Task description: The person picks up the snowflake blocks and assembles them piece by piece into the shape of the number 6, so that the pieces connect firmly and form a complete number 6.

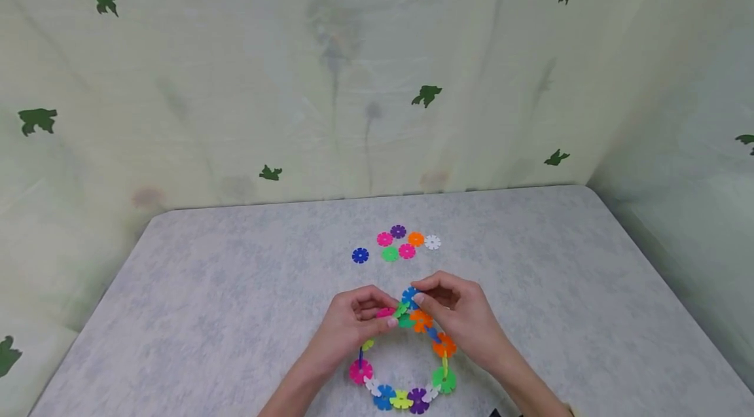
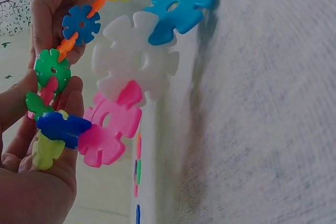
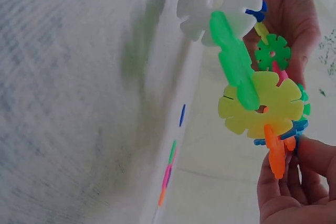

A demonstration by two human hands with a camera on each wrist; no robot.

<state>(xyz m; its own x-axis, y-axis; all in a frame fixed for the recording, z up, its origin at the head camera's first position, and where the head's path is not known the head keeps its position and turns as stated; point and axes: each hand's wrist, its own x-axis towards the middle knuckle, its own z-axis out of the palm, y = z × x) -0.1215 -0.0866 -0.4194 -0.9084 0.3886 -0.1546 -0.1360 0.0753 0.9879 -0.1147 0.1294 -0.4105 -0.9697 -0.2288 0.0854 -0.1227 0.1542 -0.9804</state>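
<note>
A ring of colourful slotted snowflake discs (image 1: 384, 397) is joined edge to edge, its near side low at the front of the table. My left hand (image 1: 353, 319) pinches the ring's far left part, with thumb and fingers at a pink disc (image 1: 385, 313) and green discs (image 1: 402, 309). Between my right hand's (image 1: 462, 312) thumb and index finger is a blue disc (image 1: 409, 298), which overlaps the green one beside it. In the left wrist view, a white disc (image 2: 134, 59) and a pink disc (image 2: 107, 129) hang nearest the camera. A yellow disc (image 3: 260, 103) stands out in the right wrist view.
Beyond the hands lie several loose discs: a dark blue one (image 1: 360, 255) apart on the left, and a group with purple (image 1: 398, 232), orange (image 1: 415, 239) and white (image 1: 432, 242). The grey tabletop (image 1: 235, 292) ends at a leaf-printed curtain (image 1: 365, 76).
</note>
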